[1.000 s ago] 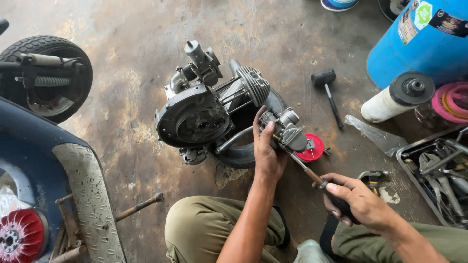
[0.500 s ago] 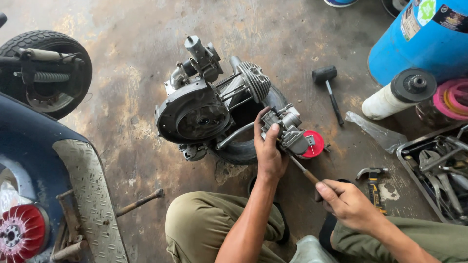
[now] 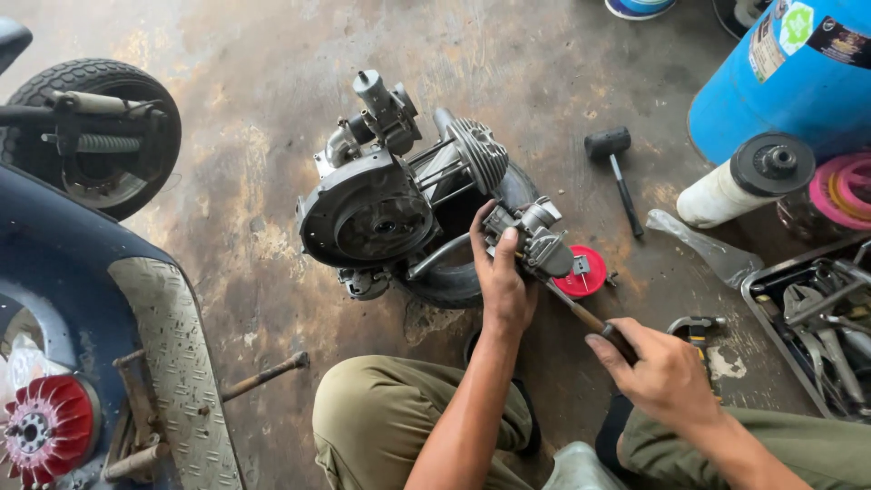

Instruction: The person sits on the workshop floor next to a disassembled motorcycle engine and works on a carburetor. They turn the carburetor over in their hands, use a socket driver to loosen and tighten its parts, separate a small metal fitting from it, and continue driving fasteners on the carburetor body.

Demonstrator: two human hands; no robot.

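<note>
While the left hand (image 3: 502,277) grips a small grey carburettor (image 3: 531,238) at the centre of the view, the right hand (image 3: 665,374) at five o'clock is closed round the handle of a screwdriver (image 3: 581,313) whose shaft runs up to that part. It sits just beside the engine (image 3: 390,204), which rests on a tyre (image 3: 458,281) on the floor (image 3: 254,263). A red lid (image 3: 585,272) lies just past the carburettor. At four o'clock a tray (image 3: 771,318) holds spanners and other metal tools (image 3: 830,308). At one o'clock stands a blue drum (image 3: 780,82), contents hidden, with a rubber mallet (image 3: 617,163) nearby.
</note>
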